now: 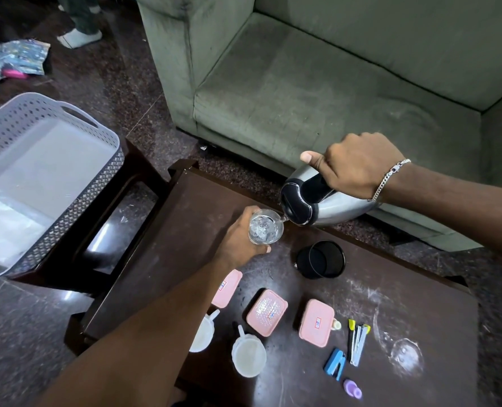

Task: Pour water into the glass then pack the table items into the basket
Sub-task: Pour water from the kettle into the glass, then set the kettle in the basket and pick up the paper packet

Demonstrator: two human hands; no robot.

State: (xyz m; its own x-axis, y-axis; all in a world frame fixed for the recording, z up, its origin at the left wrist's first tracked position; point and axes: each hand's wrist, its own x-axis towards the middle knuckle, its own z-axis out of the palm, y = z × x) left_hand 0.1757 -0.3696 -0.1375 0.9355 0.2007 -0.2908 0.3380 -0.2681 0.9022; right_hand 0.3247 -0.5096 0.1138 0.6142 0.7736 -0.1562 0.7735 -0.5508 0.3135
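My right hand (358, 168) grips the black handle of a steel jug (326, 207), tipped left so its spout touches the rim of a clear glass (265, 227). Water runs into the glass, which my left hand (241, 239) holds from the left above the dark wooden table (167, 245). On the table lie three pink lidded boxes (267, 312), two white cups (248, 353), a black mesh holder (321, 259), a blue stapler (335, 367) and a yellow-tipped stapler (358, 342). The grey perforated basket (67, 218) stands at the left on a lower table.
A small purple object (352, 389) lies near the table's front edge. A wet ring (405, 355) marks the table at right. A green sofa (332, 83) stands close behind the table. Patterned cloth (12, 60) and a person's foot (78, 38) are on the floor at far left.
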